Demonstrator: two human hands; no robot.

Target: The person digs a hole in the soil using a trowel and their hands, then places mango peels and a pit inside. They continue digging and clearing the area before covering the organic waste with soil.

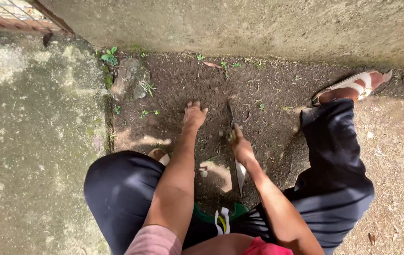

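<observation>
Squatting over dark bare soil patch (pixel 268 127) by concrete wall (pixel 258 28). Right hand (pixel 241 147) clenched on long metal blade (pixel 231 120), tip in soil mid-patch. Left hand (pixel 194 114) released, fingers pressing soil just beside; blade slip could cut it.

Bare soil (pixel 268 137) lies open between the rock (pixel 127 78) and the sandalled foot (pixel 353 87). Beyond the rock stands a concrete wall (pixel 258 28) (small weeds (pixel 110 56) near the rock).
</observation>
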